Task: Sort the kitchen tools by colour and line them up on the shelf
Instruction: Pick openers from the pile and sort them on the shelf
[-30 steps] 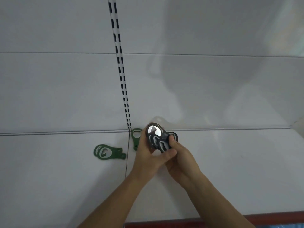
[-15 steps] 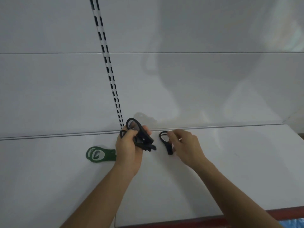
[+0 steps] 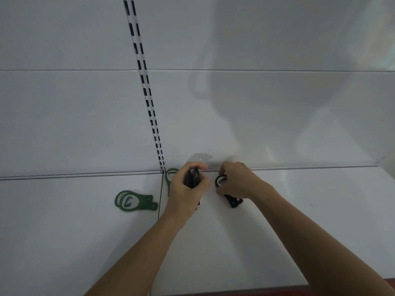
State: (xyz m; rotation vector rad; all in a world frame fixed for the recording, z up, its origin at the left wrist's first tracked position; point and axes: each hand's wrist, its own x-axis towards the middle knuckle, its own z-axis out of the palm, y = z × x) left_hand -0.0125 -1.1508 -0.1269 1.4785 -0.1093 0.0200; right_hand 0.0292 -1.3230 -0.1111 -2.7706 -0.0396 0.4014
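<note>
Item 1: black bundle (image 3: 193, 178) of flat ring-headed tools, count unreadable. The left hand (image 3: 185, 192) has its fingers curled tight round it, near the far edge of the shelf (image 3: 310, 210).

Item 2: black opener (image 3: 233, 202), lying flat on the shelf just right of item 1. The right hand (image 3: 238, 182) pinches its ring end, and the handle points to the near side.

Item 3: green stack (image 3: 133, 201), at least 2 pieces overlapped, lying left of the slotted rail (image 3: 147, 92).

Item 4: green opener (image 3: 170, 178), 1 piece, partly hidden behind the left hand.

Handling, judged: thin, stiff and light, and likely to slide on the glossy shelf. The ring or the narrow handle is the best hold, pinched at the edges.

Containers: none in view. All pieces lie loose on the shelf or are in hand.
</note>
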